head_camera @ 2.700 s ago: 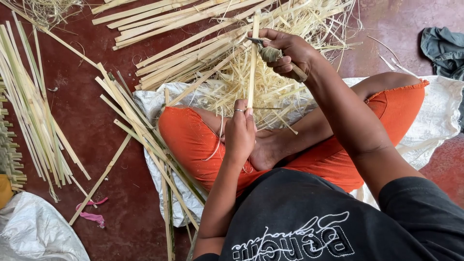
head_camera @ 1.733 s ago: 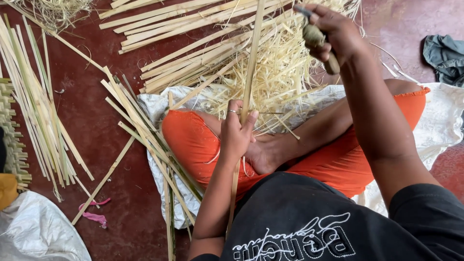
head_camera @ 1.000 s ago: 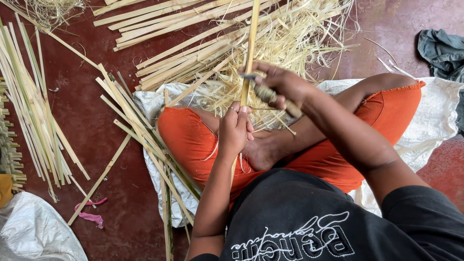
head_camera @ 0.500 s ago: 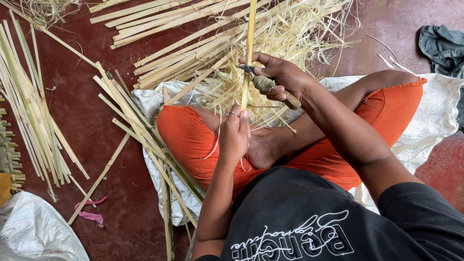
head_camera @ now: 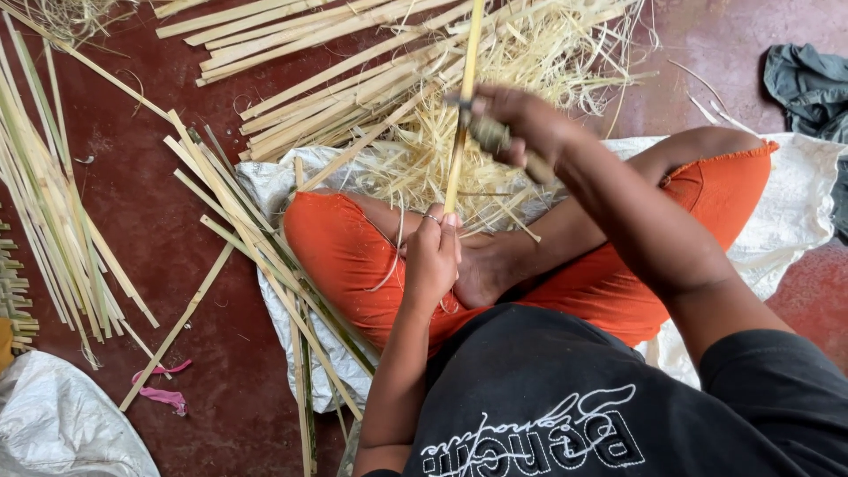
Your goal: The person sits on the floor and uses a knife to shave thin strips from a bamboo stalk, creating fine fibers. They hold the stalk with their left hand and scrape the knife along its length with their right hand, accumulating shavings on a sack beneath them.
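I sit cross-legged in orange trousers on a white sack (head_camera: 799, 190). My left hand (head_camera: 433, 258) grips the near end of a long bamboo strip (head_camera: 462, 97) that runs straight away from me. My right hand (head_camera: 521, 124) is closed on a knife handle (head_camera: 495, 140), its blade lying against the strip partway up. A pile of thin pale shavings (head_camera: 521, 62) lies beyond my knees under the strip.
Split bamboo strips (head_camera: 300, 53) lie in bundles ahead, more strips (head_camera: 53, 203) at the left and several beside my left knee. A white bag (head_camera: 62, 433) sits bottom left, a grey cloth (head_camera: 808, 84) top right, pink scraps (head_camera: 163, 396) on the red floor.
My right hand with the knife pulled back down the strip from the far end, then moved outward along it again. The left hand kept its hold on the strip.
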